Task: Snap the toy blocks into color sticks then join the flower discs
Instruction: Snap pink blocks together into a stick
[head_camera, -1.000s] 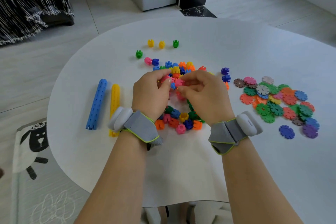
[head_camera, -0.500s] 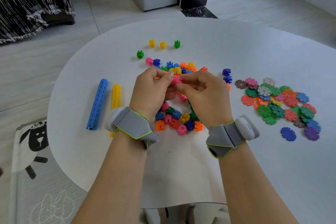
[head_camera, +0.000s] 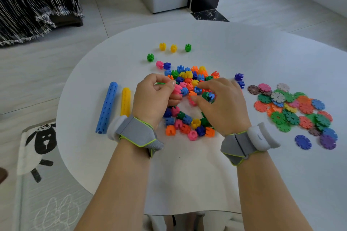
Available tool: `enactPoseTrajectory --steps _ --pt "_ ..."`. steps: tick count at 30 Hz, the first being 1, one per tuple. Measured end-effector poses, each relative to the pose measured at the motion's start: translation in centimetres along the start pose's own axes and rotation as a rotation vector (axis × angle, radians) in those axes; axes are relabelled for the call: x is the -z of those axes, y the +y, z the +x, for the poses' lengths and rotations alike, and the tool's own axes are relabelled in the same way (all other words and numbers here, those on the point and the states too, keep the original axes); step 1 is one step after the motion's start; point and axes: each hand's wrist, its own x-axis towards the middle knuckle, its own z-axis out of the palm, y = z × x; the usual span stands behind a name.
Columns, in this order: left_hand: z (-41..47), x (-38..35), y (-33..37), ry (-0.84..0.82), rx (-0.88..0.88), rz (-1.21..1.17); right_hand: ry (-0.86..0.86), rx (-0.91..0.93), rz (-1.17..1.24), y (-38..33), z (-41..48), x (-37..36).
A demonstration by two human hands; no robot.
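Left hand [head_camera: 154, 97] pinches a pink piece [head_camera: 177, 89] over the loose blocks [head_camera: 187, 124], apparently ready for joining. Right hand [head_camera: 221, 103] reaches among them, grip unclear. Blue stick [head_camera: 107, 108] and yellow stick [head_camera: 125, 102] lie aside on the worktop [head_camera: 187, 174]; flower discs [head_camera: 293, 110] wait.

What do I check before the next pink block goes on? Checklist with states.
1. Left hand pinches the pink piece: ok.
2. Right hand has a block secured: cannot tell; its fingers curl over the loose blocks, with a pink block at the thumb.
3. Blue stick and yellow stick lie aside at left: ok.
4. Pink supply remains, e.g. spare pink block: ok.
5. Flower discs lie apart at right: ok.
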Motion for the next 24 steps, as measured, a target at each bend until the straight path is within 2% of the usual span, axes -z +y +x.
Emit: enactPoseTrajectory --steps 3,11,13,17,24 --pt "0.2 0.2 -0.2 -0.041 0.04 -0.041 -0.05 -0.019 -0.123 0.2 0.0 -0.6" --pt "0.3 0.4 -0.4 -0.085 0.027 0.007 -0.058 -0.038 -0.188 0.1 0.2 -1.1" --pt "0.2 0.5 -0.4 -0.093 0.023 0.018 0.006 -0.015 -0.092 -0.1 0.3 -1.1" --pt "0.0 0.4 -0.5 -0.111 0.017 0.041 0.142 -0.082 0.294 -0.8 0.2 -0.5" --pt "-0.3 0.0 -0.4 -0.134 0.032 0.018 0.104 -0.171 0.583 -1.7 0.2 -0.7"
